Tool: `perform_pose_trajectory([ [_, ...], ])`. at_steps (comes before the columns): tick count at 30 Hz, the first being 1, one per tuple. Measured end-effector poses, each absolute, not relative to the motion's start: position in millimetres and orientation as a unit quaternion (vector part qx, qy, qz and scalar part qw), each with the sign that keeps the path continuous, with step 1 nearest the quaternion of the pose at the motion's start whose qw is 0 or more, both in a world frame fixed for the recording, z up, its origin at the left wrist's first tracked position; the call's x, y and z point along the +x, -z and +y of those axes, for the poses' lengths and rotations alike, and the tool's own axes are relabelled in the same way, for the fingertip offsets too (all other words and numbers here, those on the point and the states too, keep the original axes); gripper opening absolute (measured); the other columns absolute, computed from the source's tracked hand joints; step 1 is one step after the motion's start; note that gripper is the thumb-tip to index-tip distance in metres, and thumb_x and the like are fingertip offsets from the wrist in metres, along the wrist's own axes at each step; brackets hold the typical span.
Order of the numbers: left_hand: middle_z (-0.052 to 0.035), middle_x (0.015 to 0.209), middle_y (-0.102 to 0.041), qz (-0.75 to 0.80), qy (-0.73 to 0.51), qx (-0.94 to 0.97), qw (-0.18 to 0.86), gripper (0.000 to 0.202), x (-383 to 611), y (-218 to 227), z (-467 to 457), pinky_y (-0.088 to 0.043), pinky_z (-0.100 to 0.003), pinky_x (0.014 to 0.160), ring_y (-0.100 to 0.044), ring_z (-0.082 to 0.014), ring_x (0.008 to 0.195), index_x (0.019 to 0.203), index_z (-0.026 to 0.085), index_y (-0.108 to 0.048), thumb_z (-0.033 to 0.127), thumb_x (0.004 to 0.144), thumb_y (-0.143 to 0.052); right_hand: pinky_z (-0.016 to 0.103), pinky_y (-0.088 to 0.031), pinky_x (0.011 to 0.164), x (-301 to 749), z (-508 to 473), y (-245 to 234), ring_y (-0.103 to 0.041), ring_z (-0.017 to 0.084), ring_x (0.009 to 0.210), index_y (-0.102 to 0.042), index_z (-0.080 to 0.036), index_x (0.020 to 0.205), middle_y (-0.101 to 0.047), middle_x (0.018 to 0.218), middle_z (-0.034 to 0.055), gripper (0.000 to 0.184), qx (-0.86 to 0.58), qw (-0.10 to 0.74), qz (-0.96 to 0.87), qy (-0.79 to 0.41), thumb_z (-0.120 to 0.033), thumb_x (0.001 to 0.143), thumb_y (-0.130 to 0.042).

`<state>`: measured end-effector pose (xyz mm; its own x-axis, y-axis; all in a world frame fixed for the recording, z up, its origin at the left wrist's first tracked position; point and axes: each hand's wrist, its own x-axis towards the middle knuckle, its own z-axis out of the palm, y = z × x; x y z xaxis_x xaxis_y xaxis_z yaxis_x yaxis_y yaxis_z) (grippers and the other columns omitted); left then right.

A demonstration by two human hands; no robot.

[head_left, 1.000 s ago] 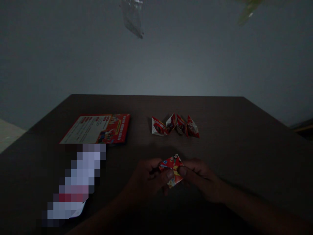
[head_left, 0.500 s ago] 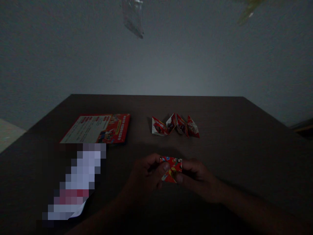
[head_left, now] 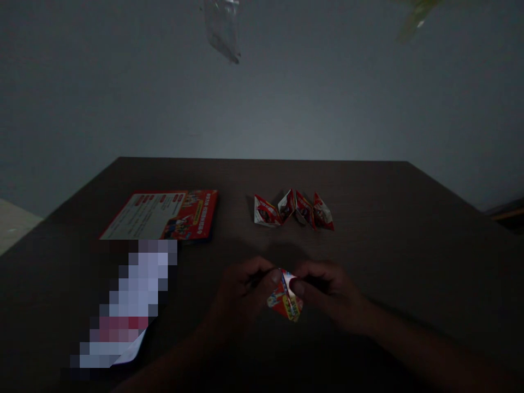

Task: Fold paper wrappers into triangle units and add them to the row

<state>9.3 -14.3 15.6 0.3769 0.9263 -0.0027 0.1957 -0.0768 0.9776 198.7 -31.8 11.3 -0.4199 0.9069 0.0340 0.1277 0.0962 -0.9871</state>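
A small folded piece of printed paper (head_left: 282, 304), mostly red with yellow, blue and white patches, is pinched between both hands above the near part of the table. My left hand (head_left: 249, 289) grips its upper left edge, thumb in front and fingers behind. On the other side, my right hand (head_left: 327, 292) has its thumb and forefinger closed on the upper right edge, by a pale strip. The paper's corner points down toward me. Beyond the hands, several red-and-white folded paper pieces (head_left: 303, 210) stand in a zigzag row.
On the left of the dark table (head_left: 368, 218) lies a red and white printed booklet or flat box (head_left: 192, 215). In front of it is a pixelated, lit object (head_left: 135, 305), perhaps a phone. A clear plastic bag (head_left: 223, 33) hangs against the grey wall.
The paper in my hands has turned from a flat red rectangle to a tilted, pointed shape showing a different face. My right hand has moved slightly up and left along it.
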Motion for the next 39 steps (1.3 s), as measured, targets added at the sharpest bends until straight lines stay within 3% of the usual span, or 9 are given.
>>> perform_pose_trajectory([
  [7, 0.003, 0.059, -0.053, 0.395, -0.314, 0.696, 0.511, 0.02, 10.0, -15.3, -15.0, -0.034, -0.02, 0.052, -0.047, -0.0098, 0.056, 0.068, 0.015, -0.061, 0.027, 0.083, -0.055, 0.02, -0.037, 0.052, 197.7, -27.9, -15.1, -0.045, 0.008, 0.055, -0.06, -0.013, 0.071, -0.052, 0.061, -0.0017, 0.022, -0.389, 0.357, -0.68, -0.509, -0.027, 0.087, -0.055],
  [17, 0.0037, 0.056, -0.047, 0.415, -0.358, 0.65, 0.526, 0.023, 10.8, -16.9, -14.3, -0.032, -0.02, 0.05, -0.041, -0.0091, 0.053, 0.064, 0.015, -0.059, 0.027, 0.082, -0.054, 0.022, -0.04, 0.054, 197.6, -29.6, -14.1, -0.05, 0.011, 0.058, -0.062, -0.014, 0.069, -0.057, 0.062, 0.0009, 0.024, -0.412, 0.403, -0.69, -0.439, -0.026, 0.088, -0.054],
  [39, 0.002, 0.066, -0.053, 0.433, -0.396, 0.654, 0.478, 0.018, 7.2, -12.3, -15.1, -0.036, -0.022, 0.058, -0.047, -0.0112, 0.062, 0.072, 0.016, -0.059, 0.025, 0.086, -0.051, 0.022, -0.043, 0.054, 198.8, -32.2, -7.8, -0.053, 0.012, 0.06, -0.063, -0.015, 0.075, -0.059, 0.067, 0.0016, 0.017, -0.454, 0.471, -0.626, -0.424, -0.028, 0.085, -0.058],
])
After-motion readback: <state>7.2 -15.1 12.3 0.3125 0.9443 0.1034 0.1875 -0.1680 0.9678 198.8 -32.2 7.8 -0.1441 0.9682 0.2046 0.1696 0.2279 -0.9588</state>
